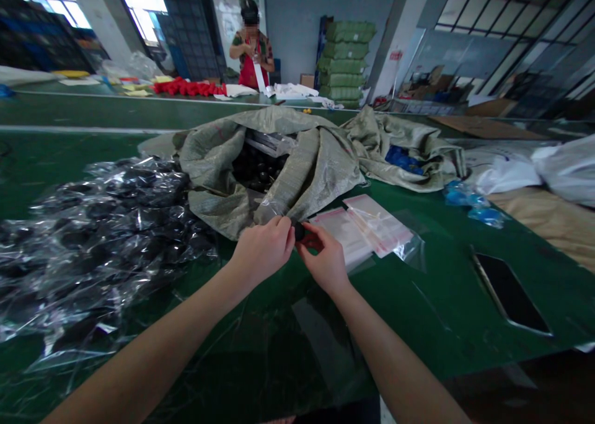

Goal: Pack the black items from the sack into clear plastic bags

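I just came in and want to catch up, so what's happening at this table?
Someone's right hand and left hand meet around a small black item, just in front of an open woven sack with more black pieces inside. To the left lies a large spread of black items in clear plastic; to the right are flat stacks of clear bags and a phone. Across the way, another person handles a white strip.
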Demonstrator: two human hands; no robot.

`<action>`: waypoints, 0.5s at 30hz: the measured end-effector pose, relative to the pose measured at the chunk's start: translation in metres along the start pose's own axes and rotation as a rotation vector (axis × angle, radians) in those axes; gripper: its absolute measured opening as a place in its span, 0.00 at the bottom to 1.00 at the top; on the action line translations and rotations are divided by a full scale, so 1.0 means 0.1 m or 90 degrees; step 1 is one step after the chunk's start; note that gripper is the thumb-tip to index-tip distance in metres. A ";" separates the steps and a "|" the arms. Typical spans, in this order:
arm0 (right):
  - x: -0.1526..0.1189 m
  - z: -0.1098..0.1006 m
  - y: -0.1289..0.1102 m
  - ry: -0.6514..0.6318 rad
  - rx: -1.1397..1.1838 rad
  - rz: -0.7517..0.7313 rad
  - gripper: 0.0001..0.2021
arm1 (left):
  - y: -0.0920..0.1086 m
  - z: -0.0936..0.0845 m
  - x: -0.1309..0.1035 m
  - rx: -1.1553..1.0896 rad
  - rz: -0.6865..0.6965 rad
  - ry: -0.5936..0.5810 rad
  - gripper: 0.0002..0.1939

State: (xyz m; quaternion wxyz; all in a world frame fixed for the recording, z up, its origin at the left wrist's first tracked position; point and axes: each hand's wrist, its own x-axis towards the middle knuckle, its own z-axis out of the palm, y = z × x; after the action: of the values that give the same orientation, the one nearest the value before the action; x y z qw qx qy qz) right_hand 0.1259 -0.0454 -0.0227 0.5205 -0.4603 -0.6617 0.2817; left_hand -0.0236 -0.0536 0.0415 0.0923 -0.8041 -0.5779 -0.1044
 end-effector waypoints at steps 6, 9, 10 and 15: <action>-0.01 0.00 -0.02 0.023 -0.037 -0.057 0.14 | 0.01 0.03 -0.02 0.000 0.009 0.013 0.19; -0.02 0.00 -0.03 0.063 -0.081 -0.084 0.13 | 0.02 0.02 -0.02 -0.006 0.006 0.018 0.20; -0.03 0.00 -0.04 0.078 -0.093 -0.087 0.13 | 0.02 0.02 -0.02 -0.011 0.007 0.019 0.20; -0.04 0.00 -0.04 0.114 -0.086 -0.084 0.14 | 0.00 -0.03 -0.02 -0.041 0.009 0.026 0.19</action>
State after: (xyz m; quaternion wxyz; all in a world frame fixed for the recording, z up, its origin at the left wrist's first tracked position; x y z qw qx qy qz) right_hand 0.1246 -0.0509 -0.0215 0.5624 -0.4732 -0.6590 0.1599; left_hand -0.0238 -0.0559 0.0436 0.0787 -0.8086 -0.5663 -0.1387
